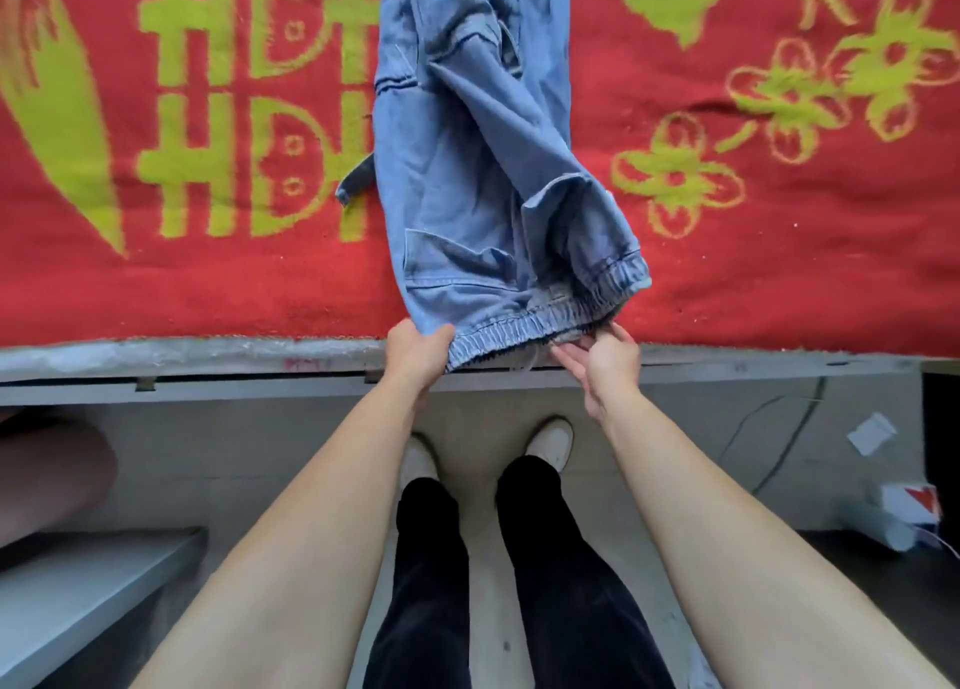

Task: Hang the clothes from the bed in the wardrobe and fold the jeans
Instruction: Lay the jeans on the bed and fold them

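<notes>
A pair of light blue jeans point(457, 169) lies lengthwise on the bed, over a red blanket point(727, 252) with a yellow-green pattern. Their elastic waistband hangs at the bed's near edge. My left hand point(418, 353) grips the waistband's left corner, thumb on top. My right hand point(605, 358) pinches the waistband's right part from below, where the fabric is bunched and lifted. The legs run away from me and out of the top of the view, twisted near the middle.
The bed's grey frame edge point(208, 371) runs across the view just in front of me. My feet in white shoes point(550, 441) stand on the floor below. A grey bench point(78, 595) is at the lower left, and boxes and a cable point(904, 512) lie at the right.
</notes>
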The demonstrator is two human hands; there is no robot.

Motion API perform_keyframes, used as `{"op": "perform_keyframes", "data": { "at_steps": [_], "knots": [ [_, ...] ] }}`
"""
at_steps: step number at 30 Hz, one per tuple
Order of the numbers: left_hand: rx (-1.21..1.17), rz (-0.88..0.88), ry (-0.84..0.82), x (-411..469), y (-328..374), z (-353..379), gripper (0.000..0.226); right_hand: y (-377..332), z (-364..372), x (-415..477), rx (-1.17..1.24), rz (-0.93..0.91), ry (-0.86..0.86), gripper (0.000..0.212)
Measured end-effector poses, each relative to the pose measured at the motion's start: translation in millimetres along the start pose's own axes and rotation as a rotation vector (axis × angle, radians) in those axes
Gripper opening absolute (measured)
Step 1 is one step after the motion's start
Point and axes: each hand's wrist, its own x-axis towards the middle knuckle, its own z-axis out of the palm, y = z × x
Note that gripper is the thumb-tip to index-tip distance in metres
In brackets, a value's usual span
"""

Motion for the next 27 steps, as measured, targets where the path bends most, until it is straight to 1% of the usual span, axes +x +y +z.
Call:
{"op": "perform_keyframes", "data": {
  "at_steps": [1,2,4,5,7,8,10,12,13,14,15,16,17,18,19,20,21,22,23,24,25,26,27],
  "knots": [
    [-0.003,0.020,0.012,0.0,-3.1,2.6,0.015,4.6,-8.3,5.3,-0.020,0.076,0.053,0.032],
    [-0.022,0.017,0.007,-0.3,-8.5,2.2,0.017,10.3,-14.6,9.5,-0.122,0.088,0.110,0.036],
    [0.001,-0.006,-0.020,0.8,-20.1,-8.1,0.024,15.7,-17.5,11.0,-0.344,0.023,0.203,0.046],
    [0.036,-0.006,-0.027,2.3,-24.9,-15.7,0.024,14.5,-14.3,6.6,-0.415,-0.009,0.181,0.056],
    [0.021,-0.004,-0.036,6.7,-27.9,-31.8,0.017,8.8,-7.3,0.2,-0.343,-0.024,0.106,0.076],
    [-0.026,-0.019,-0.048,8.0,-26.1,-39.5,0.016,6.4,-2.7,-1.1,-0.278,-0.017,0.125,0.081],
    [-0.109,-0.041,-0.081,8.2,-19.9,-50.6,0.030,-0.5,10.1,-7.6,-0.248,-0.089,0.280,0.082],
    [-0.105,-0.027,-0.109,4.9,-17.6,-55.1,0.039,-2.7,26.4,-14.9,-0.246,-0.251,0.426,0.088],
    [-0.081,-0.016,-0.116,2.9,-20.2,-54.2,0.039,-4.1,34.1,-18.2,-0.255,-0.334,0.435,0.098],
    [-0.062,-0.010,-0.121,-0.1,-23.4,-51.5,0.036,-6.3,41.9,-22.8,-0.310,-0.373,0.383,0.106],
    [-0.062,-0.007,-0.120,-2.2,-26.7,-47.8,0.034,-9.0,47.2,-25.2,-0.370,-0.369,0.298,0.112],
    [-0.069,-0.011,-0.106,-4.5,-28.6,-44.8,0.036,-12.6,49.4,-25.6,-0.411,-0.344,0.219,0.107],
    [-0.077,-0.021,-0.073,-5.4,-29.5,-43.4,0.044,-18.1,49.3,-25.8,-0.403,-0.313,0.161,0.085],
    [-0.091,-0.041,-0.029,-5.8,-28.5,-44.3,0.055,-23.9,47.3,-26.1,-0.367,-0.328,0.151,0.056],
    [-0.123,-0.062,0.003,-5.1,-27.6,-46.1,0.061,-29.5,44.9,-29.5,-0.346,-0.386,0.199,0.035],
    [-0.182,-0.072,0.014,-3.7,-26.0,-47.6,0.059,-33.7,42.4,-34.6,-0.359,-0.489,0.269,0.028],
    [-0.267,-0.067,-0.011,-3.5,-24.5,-48.2,0.049,-35.7,40.0,-42.2,-0.387,-0.628,0.349,0.028],
    [-0.333,-0.070,-0.061,-5.1,-23.7,-48.4,0.036,-37.1,38.4,-51.6,-0.401,-0.800,0.417,0.029],
    [-0.370,-0.083,-0.118,-8.4,-23.8,-47.8,0.027,-36.8,37.2,-61.9,-0.374,-0.994,0.439,0.028],
    [-0.371,-0.102,-0.175,-11.7,-25.8,-46.9,0.022,-33.6,36.7,-71.6,-0.341,-1.189,0.406,0.026],
    [-0.348,-0.113,-0.230,-14.7,-29.8,-46.3,0.017,-26.9,37.7,-78.7,-0.332,-1.368,0.314,0.023],
    [-0.309,-0.122,-0.269,-16.6,-34.0,-47.2,0.012,-17.7,40.2,-83.4,-0.390,-1.501,0.174,0.023],
    [-0.274,-0.143,-0.288,-16.9,-37.2,-49.5,0.010,-7.5,44.4,-85.8,-0.526,-1.569,-0.005,0.024]
  ]
}}
